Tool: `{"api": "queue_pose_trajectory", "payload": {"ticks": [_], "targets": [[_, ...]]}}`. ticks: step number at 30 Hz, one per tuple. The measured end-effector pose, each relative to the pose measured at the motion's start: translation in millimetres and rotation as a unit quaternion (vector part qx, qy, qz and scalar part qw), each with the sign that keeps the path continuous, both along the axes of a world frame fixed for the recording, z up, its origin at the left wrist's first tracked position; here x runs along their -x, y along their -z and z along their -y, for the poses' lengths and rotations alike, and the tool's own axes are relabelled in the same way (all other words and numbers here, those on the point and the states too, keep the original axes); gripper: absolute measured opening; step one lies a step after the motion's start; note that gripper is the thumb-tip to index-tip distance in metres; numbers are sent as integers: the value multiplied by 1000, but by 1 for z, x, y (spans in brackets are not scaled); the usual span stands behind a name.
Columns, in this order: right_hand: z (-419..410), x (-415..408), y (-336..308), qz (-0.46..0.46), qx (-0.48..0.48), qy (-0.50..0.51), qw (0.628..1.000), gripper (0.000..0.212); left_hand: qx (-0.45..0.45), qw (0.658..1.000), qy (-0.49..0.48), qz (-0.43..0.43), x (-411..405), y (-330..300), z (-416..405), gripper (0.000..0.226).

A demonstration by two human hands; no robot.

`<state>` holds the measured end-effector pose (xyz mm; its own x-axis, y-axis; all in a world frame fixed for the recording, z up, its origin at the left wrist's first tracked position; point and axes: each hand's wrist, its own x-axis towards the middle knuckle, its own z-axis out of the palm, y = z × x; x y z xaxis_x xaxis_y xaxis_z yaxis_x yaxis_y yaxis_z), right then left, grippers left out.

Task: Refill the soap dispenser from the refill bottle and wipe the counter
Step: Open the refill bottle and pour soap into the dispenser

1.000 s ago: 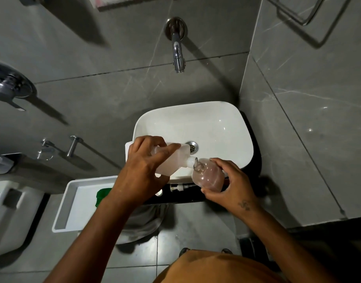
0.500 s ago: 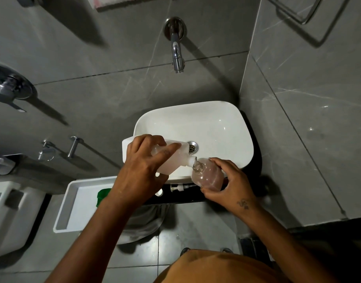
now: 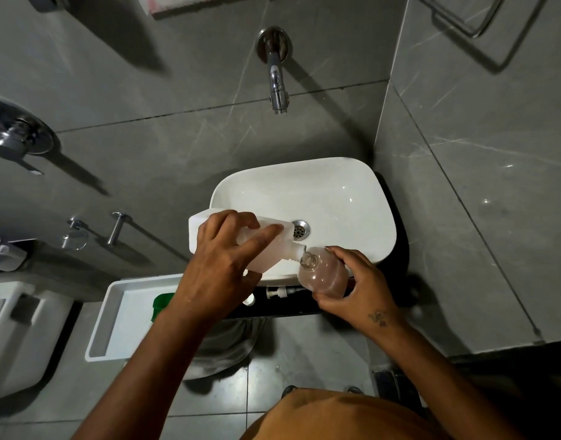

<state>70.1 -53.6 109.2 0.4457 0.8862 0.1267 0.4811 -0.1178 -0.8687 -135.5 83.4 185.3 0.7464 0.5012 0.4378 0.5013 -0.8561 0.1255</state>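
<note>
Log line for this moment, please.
step: pouring | left hand: holds refill bottle, tipped | right hand: holds soap dispenser, open | spout at dispenser neck | pump: on counter | wipe: not yet done

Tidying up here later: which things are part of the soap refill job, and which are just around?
In use:
- refill bottle, left hand
- soap dispenser, right hand
- pump head on the counter
- green cloth, probably for wiping

Just around:
- wall tap
- white tray
- basin
</note>
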Motion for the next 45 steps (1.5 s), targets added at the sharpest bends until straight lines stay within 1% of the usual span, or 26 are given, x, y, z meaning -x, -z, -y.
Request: {"api": "queue_pose_trajectory", "payload": {"ticks": [6, 12, 18, 38, 45], "targets": [[-1, 1, -2, -5, 3, 1, 1000, 80, -8, 1000, 0, -11, 0, -1, -1, 75], [-1, 0, -1, -9, 3, 4, 1000, 80, -20, 1000, -2, -11, 0, 1, -2, 80], [-2, -2, 1, -10, 6, 9, 1000, 80, -27, 1000, -5, -13, 0, 0, -2, 75], [0, 2, -4, -14, 12, 9, 1000, 79, -35, 999, 0, -18, 2, -2, -2, 82], [2, 3, -5, -16, 13, 10, 1000, 79, -47, 999, -2, -22, 2, -5, 1, 80]]}}
